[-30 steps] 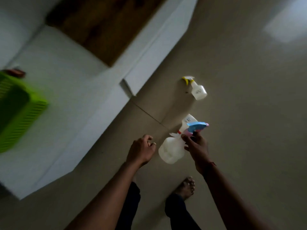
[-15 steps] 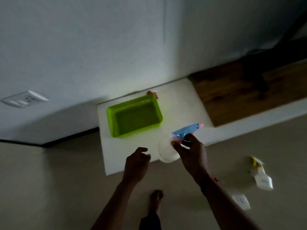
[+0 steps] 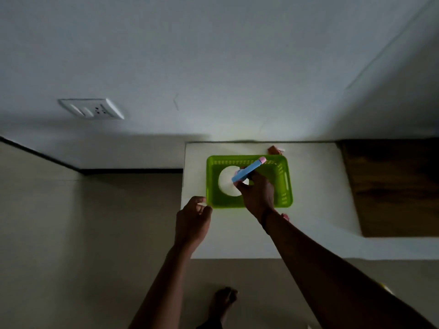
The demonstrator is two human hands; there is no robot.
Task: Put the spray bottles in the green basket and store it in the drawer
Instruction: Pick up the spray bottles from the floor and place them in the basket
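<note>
The green basket [image 3: 283, 184] stands on a white cabinet top [image 3: 316, 205] by the wall. My right hand [image 3: 257, 194] grips a white spray bottle [image 3: 226, 182] with a blue trigger head by its neck. It holds the bottle upright inside the basket's left half. My left hand [image 3: 193, 220] hovers at the basket's near left corner, fingers curled, with a fingertip at the rim. The other spray bottles are out of view, except a faint yellow bit at the lower right edge.
A wooden panel [image 3: 392, 186] lies on the cabinet to the right. A small reddish object [image 3: 274, 150] sits behind the basket. A wall socket plate [image 3: 91, 109] is on the wall at left. My bare foot [image 3: 224, 299] stands on the beige floor below.
My right hand has carried the blue-headed bottle from above the floor over the cabinet and down into the basket. My left hand has come up to the basket's corner. The view turned toward the wall.
</note>
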